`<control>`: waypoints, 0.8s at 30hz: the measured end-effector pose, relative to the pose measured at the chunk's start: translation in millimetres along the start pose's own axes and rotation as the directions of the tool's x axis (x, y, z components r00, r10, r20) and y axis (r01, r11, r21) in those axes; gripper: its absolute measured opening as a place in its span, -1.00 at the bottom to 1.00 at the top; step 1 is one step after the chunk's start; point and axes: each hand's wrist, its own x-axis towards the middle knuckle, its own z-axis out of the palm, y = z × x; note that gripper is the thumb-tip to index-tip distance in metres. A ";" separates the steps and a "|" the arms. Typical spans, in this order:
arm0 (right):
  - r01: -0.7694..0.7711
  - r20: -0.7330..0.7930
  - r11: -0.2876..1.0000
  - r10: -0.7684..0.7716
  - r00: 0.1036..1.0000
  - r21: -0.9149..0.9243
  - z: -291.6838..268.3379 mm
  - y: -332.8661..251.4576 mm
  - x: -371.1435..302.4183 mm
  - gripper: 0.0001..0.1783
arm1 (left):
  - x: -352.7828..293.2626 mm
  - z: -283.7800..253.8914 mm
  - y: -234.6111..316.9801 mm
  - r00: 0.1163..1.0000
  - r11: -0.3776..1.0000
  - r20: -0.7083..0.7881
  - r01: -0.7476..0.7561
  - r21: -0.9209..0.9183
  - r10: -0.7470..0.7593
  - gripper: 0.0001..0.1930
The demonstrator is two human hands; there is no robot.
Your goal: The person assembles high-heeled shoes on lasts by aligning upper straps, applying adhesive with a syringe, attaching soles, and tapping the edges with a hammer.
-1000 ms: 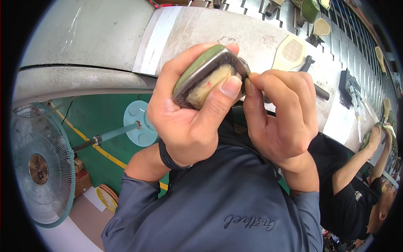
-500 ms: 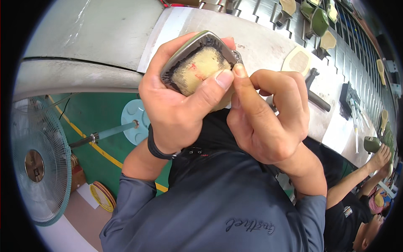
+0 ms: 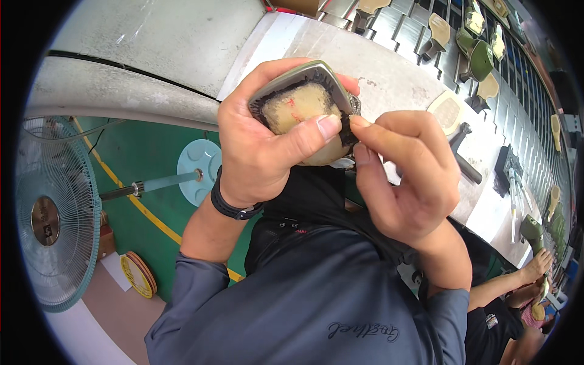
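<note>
A lasted shoe upper (image 3: 295,103), green outside with dark, ragged edges folded over a cream bottom, is tilted toward me. My left hand (image 3: 261,134) wraps round it, thumb pressed across the cream bottom and fingers behind. A dark braided trim (image 3: 354,104) shows at its right edge. Against that edge, just below the trim, the index finger and thumb of my right hand (image 3: 413,164) are pinched. What lies between these fingertips is too small to make out.
On the bench (image 3: 389,79) lie a pale sole-shaped piece (image 3: 446,113), a hammer (image 3: 465,159) and thin white tools (image 3: 514,176). A conveyor (image 3: 420,36) behind carries shoe parts. A fan (image 3: 58,225) and blue stool (image 3: 199,159) stand left. A co-worker's hand (image 3: 538,266) is at right.
Both hands and the shoe upper have shifted slightly right and down in view. My right fingertips have moved a little down along its edge, uncovering more dark edge. The co-worker's hands have moved down.
</note>
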 end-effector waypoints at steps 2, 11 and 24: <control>-0.126 0.094 0.984 0.115 0.989 0.125 -6.7 0.7 6.0 -0.63 | 1.1 0.4 -0.3 1.000 1.000 -0.010 0.010 -0.021 -0.010 -0.52; -0.693 0.403 0.549 0.565 0.720 0.467 -21.4 21.3 25.2 -0.81 | 1.5 0.2 1.1 1.000 0.999 -0.003 0.027 -0.030 -0.027 -0.52; -0.590 0.348 0.688 0.478 0.807 0.423 -7.1 20.1 17.4 -0.74 | -3.7 -11.4 4.6 0.997 0.994 -0.019 0.080 0.075 -0.079 -0.43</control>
